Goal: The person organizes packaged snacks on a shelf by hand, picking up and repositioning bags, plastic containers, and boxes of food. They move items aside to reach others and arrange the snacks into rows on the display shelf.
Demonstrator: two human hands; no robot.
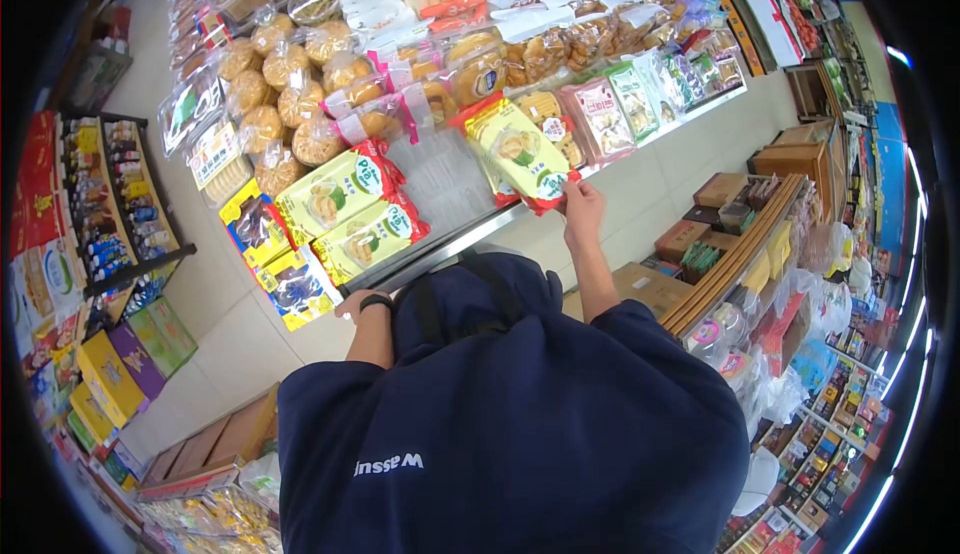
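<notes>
My right hand (583, 201) is closed on the lower corner of a yellow-and-green snack packet (520, 151) with red ends, which is tilted over the front edge of the display table (440, 244). Under it, part of a similar packet shows. My left hand (362, 304), with a black band at the wrist, is at the table's front edge beside the packets; its fingers are mostly hidden. Two matching green-and-yellow packets (335, 194) lie side by side to the left. Between them and the held packet, a bare grey strip of tabletop shows.
Bagged round buns (300, 104) and wrapped breads (470, 64) cover the table behind. Pink (600, 119) and green packets (632, 99) line its right side. Yellow-and-blue packs (295, 284) lie at the left corner. Cartons (720, 189) and a wooden-edged shelf (745, 254) stand at right.
</notes>
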